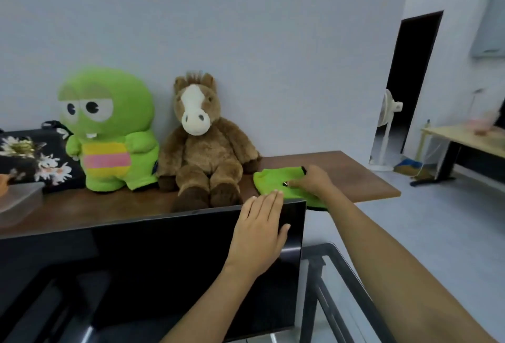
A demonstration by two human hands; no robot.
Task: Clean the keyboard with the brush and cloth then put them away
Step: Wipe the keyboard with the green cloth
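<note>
Head view: one wide frame, looking down past a dark monitor to a wooden shelf behind it.
Right fingers (293,184): curled down onto the green cloth (276,182), apparently gripping it; a small black part shows at the fingertips and another at the cloth's far edge.
Right hand (311,181): on the cloth, at the right end of the shelf.
Left fingers (269,199): straight and together, lying flat over the monitor's top edge, holding nothing.
Left hand (259,236): resting against the monitor (136,260) near its upper right corner.
Cloth: bunched on the wooden shelf (363,176), just right of the brown horse toy (202,146).
Brush: possibly the black parts under the cloth; too blurred to confirm.
Keyboard: not in view.
Other items: green plush toy (109,129) left of the horse; floral bag (32,156) at far left.
Progress: judged either fetching or stowing at the shelf; whether cleaning is done cannot be told.
</note>
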